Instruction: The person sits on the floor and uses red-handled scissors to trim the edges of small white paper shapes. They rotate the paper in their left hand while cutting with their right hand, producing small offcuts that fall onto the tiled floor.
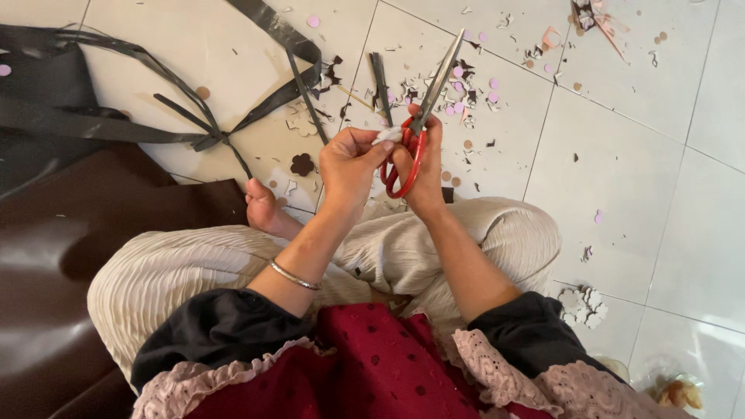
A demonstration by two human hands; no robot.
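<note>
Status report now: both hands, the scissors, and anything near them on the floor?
Right hand grips red-handled scissors, blades up. Left hand pinches small white piece at the blades. Paper scraps and dark strips litter the tile floor ahead.

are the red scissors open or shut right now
Shut, or nearly: the scissors' blades run as one narrow strip to a single tip, held in the right hand.

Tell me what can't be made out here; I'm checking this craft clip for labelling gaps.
Head view only:
- The small white piece between the left hand and the scissors: too small to tell its shape.
- The right hand: its fingers sit behind the red handles, so the grip is partly hidden.
- The dark brown sheet: cut off by the left edge.
- The object at bottom right: blurred and cropped.
</note>
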